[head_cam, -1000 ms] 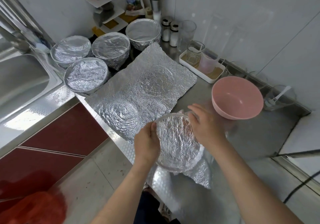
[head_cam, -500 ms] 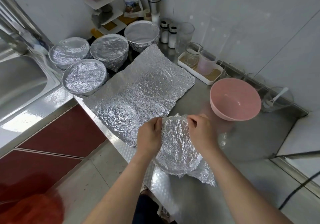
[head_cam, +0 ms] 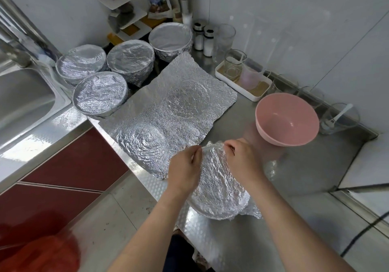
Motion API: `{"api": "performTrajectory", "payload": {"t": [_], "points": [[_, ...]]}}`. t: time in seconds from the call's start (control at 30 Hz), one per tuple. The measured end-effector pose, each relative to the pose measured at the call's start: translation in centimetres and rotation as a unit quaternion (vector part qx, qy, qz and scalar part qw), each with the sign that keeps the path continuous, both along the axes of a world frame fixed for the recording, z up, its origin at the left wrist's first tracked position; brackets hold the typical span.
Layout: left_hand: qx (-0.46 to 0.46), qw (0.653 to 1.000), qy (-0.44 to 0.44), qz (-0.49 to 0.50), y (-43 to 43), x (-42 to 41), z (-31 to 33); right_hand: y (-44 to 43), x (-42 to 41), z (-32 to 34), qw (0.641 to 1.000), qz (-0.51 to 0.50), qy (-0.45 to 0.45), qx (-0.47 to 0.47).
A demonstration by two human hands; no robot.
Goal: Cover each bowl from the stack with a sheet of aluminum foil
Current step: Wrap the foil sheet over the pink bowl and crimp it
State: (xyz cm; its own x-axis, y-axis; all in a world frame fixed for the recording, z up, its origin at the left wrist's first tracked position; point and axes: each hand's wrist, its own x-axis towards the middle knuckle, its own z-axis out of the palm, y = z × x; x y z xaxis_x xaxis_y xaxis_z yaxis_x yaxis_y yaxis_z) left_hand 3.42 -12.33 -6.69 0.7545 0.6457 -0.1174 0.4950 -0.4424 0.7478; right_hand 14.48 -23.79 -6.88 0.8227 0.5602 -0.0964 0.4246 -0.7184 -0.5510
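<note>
Both hands pinched the foil at the bowl's [head_cam: 219,189] far rim. The left hand [head_cam: 184,169] and right hand [head_cam: 242,162] flanked the bowl.

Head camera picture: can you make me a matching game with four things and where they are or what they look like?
Things:
1 pink bowl
2 flat foil sheet
3 nearest foil-covered bowl
4 sink

Clues:
A held by left hand and right hand
B far left
C uncovered
D spread on the counter

Pairs: 1-C, 2-D, 3-A, 4-B.
</note>
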Motion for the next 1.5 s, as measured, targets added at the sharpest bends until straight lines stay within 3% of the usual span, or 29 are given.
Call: {"api": "performTrajectory", "payload": {"t": [0.2, 0.43, 0.73, 0.93, 1.07, 1.23, 1.5], "points": [[0.03, 1.0, 0.008, -0.001, -0.1, -0.4, -0.9, -0.1, -0.3, -0.2, 1.0, 0.0, 0.016, 0.01], [0.098, 0.988, 0.041, -0.109, 0.4, 1.7, 0.6, -0.2, -0.2, -0.2, 0.998, 0.008, 0.037, 0.057], [0.075, 0.984, 0.065, -0.149, 1.2, 2.1, -0.1, 0.1, 0.4, -0.1, 0.997, 0.034, 0.054, 0.049], [0.047, 0.971, 0.045, -0.229, 1.6, 2.5, 0.1, 0.2, 0.1, 0.2, 0.995, 0.073, 0.029, 0.064], [0.04, 0.979, 0.035, -0.197, 2.0, 2.2, 0.0, 0.2, 0.2, 0.5, 0.992, 0.091, 0.049, 0.075], [0.022, 0.988, 0.033, -0.151, 1.9, 1.7, -0.4, -0.1, 0.6, 0.2, 0.992, 0.116, 0.043, 0.007], [-0.011, 0.998, 0.006, -0.062, 0.7, 0.1, -1.1, 0.3, 0.1, 0.2, 0.989, 0.133, 0.062, -0.018]]}}
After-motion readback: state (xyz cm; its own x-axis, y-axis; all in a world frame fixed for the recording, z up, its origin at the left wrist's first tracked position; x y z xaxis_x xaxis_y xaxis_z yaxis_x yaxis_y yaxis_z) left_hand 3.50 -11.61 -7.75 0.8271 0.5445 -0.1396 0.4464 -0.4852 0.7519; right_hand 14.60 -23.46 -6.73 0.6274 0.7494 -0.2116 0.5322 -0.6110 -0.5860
